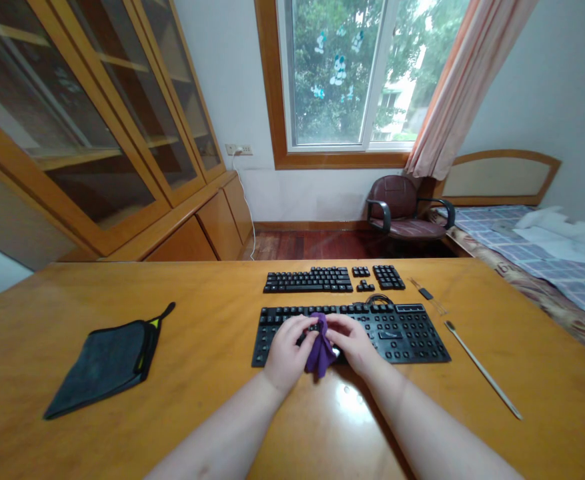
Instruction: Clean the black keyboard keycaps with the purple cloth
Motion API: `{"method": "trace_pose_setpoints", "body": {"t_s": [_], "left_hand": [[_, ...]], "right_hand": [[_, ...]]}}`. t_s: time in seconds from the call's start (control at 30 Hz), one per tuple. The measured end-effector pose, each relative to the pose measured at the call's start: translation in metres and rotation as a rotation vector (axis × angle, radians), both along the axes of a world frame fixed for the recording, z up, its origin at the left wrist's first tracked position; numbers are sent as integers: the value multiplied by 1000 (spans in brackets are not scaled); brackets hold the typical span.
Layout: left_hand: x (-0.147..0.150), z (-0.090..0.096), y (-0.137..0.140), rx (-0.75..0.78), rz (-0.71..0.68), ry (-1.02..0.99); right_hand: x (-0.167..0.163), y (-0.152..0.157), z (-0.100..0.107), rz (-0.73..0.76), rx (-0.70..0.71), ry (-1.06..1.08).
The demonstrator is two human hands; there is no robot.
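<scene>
My left hand is closed over the front of a black keyboard, its fingers pinching a small dark piece that looks like a keycap. A purple cloth is bunched around that piece and hangs down between both hands. From the other side, my right hand grips the cloth with fingers and thumb. Most of the keyboard's switches show bare, while a row of caps stays along its top edge. Behind it lie loose black keycaps, set out in keyboard order. My fingers partly hide the pinched piece.
A wire keycap puller and a long thin brush lie right of the keyboard. On the left of the wooden table rests a folded dark grey cloth. Beyond the far edge stands an armchair.
</scene>
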State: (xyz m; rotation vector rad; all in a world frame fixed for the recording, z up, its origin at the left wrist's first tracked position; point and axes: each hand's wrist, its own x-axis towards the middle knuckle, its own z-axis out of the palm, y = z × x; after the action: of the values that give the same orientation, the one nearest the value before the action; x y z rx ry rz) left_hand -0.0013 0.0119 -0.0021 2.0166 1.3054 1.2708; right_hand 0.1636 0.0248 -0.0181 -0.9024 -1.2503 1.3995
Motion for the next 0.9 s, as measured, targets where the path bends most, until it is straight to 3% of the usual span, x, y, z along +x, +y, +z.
{"method": "trace_pose_setpoints", "body": {"t_s": [0.17,0.43,0.57,0.7,0.9], "left_hand": [[-1,-2,-1,36,-36,-4],[1,-3,2,-53,55,-65],[3,-3,0,-33,-5,-32],[7,-2,-5,-22,-92,9],[6,-2,-1,-25,22,-47]], "right_hand": [[1,1,0,53,-9,-3],[-4,-1,2,9,-62,60],[-6,1,-5,-117,-77,162],[-5,2,-5,-127,-85,99],[-2,3,-6,-142,-102,135]]}}
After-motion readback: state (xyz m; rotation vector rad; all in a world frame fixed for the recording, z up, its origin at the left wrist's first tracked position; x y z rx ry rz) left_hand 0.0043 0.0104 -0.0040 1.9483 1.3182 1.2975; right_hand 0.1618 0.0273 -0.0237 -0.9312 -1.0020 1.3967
